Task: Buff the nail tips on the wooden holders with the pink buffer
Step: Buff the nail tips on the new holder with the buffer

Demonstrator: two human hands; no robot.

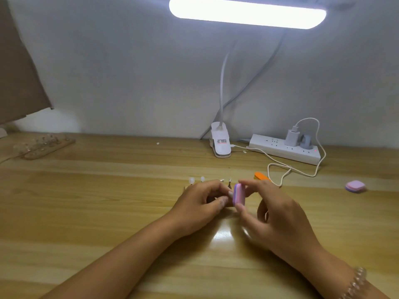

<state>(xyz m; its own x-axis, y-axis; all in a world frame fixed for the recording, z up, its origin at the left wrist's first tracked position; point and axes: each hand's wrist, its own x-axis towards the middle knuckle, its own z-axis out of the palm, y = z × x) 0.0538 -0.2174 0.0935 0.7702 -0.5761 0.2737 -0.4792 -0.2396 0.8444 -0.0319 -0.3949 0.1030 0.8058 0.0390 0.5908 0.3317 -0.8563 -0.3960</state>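
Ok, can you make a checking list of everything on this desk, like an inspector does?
Surface: wooden table, glossy, lamp glare near hands.
Job's things: pink buffer upright; nail tips on wooden holder behind left hand; second holder far left.
Clutter: spare buffer, orange item, right side.
Hands: right hand pinches the pink buffer; left hand curled beside it, grip hidden.
Cables: white cable loops from lamp clip toward charger on power strip.
Surroundings: lit lamp bar, white wall.
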